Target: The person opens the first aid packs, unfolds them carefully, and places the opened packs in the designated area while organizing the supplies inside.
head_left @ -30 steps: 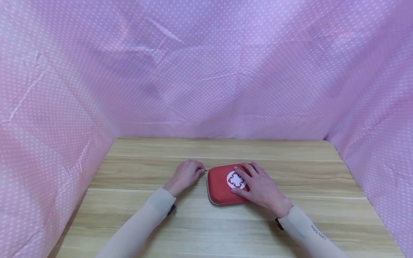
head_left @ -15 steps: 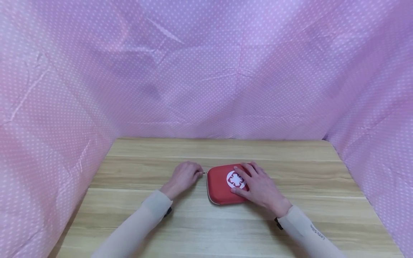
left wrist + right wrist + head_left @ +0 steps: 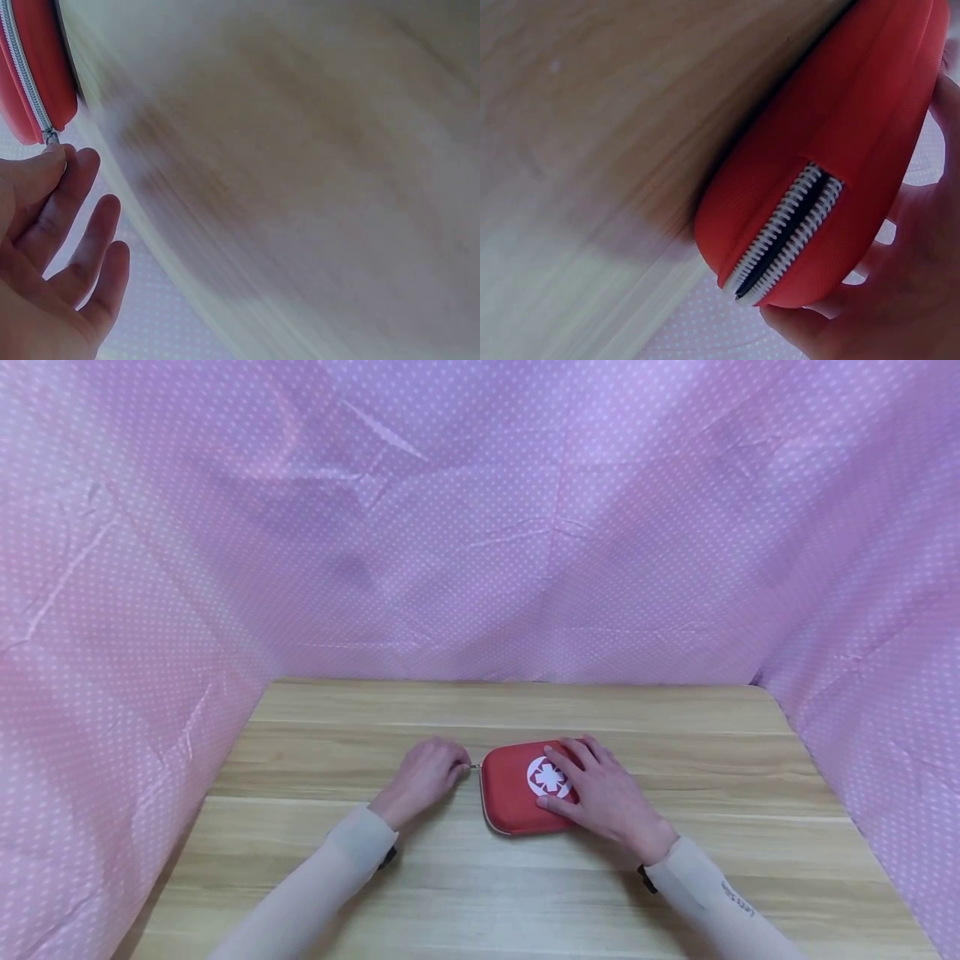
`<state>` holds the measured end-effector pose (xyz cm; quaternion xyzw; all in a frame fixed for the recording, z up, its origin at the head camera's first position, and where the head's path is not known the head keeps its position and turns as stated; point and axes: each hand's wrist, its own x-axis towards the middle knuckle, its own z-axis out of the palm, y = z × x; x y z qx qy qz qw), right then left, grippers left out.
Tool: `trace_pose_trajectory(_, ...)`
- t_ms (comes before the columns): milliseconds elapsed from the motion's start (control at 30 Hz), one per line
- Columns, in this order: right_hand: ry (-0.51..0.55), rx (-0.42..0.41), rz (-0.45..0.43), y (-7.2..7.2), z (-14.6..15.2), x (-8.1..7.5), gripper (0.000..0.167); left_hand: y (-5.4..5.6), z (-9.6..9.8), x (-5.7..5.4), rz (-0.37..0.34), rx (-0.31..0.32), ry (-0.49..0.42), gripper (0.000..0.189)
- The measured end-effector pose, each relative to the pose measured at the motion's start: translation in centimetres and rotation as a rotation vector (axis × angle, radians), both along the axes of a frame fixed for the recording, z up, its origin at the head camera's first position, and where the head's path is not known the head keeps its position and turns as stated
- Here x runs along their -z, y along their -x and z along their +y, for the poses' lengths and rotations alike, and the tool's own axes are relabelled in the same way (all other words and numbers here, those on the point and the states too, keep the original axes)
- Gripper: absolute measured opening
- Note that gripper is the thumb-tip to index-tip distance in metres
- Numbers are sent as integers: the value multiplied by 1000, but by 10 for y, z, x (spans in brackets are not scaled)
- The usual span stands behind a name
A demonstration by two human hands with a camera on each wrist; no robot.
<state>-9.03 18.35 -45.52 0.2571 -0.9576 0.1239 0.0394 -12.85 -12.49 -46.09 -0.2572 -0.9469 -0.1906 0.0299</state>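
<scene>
- Head view: a red first-aid case [image 3: 510, 797] with a white cross-like emblem [image 3: 549, 777] lay flat near the middle of the surface [image 3: 525, 893]. The left grip [image 3: 422, 779] pinched the zip pull [image 3: 476, 767] at the case's left side; the right grip [image 3: 609, 797] rested, fingers spread, on its right part. Light pressure there seemed the best way to keep the case from swivelling. The surface was pale wood-grain, with creased pink polka-dot cloth [image 3: 450, 543] hanging behind it and on both sides.
- Left wrist view: thumb and forefinger held the zip pull, the other fingers loosely bent. The visible zip [image 3: 28, 82] looked meshed, so a level, even pull along the seam, slower at rounded corners, would probably avoid snagging. The surface was blurred.
- Right wrist view: parted zip teeth [image 3: 780, 232] showed a dark gap, so the zip looked only partly closed. The right grip lay against the case; the surface filled the left, dotted cloth below.
</scene>
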Motion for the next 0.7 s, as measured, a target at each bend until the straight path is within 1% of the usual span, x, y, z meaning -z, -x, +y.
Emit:
trace_pose_trajectory(200,4,4,-1,0,2,0,83,-6,1,-2,-11,33,13,6)
trace_pose_trajectory(433,-5,-2,-1,-1,2,1,84,-16,0,-2,-29,23,28,6)
trace_pose_trajectory(700,-4,0,-3,-1,0,1,84,-27,-2,-3,-5,46,22,6)
